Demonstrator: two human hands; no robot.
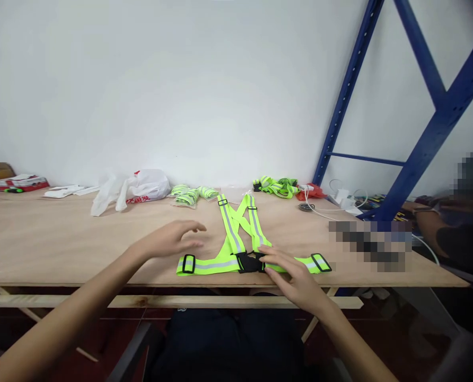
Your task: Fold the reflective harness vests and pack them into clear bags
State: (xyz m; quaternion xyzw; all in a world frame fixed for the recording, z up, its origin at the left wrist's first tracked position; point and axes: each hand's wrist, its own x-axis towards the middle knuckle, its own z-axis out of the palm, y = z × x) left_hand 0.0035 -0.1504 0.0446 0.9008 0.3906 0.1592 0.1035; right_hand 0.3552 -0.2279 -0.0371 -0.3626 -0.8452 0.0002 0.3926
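Observation:
A neon yellow-green reflective vest made of straps (215, 264) lies spread on the wooden table, its shoulder straps crossing towards the back. At its front centre sits a black buckle (249, 262), and black slide adjusters show on the straps. My right hand (290, 273) rests on the buckle's right side, fingers stretched out over the strap. To the left of the vest, my left hand (175, 239) hovers above the table with thumb and fingers apart and nothing in them.
Along the wall stand a white plastic bag (149, 184), bagged reflective straps (186, 196) and a loose bundle of straps (280, 187). A blue metal rack (419, 143) rises at right, with cables and a power strip nearby. Another person (451, 217) sits at far right.

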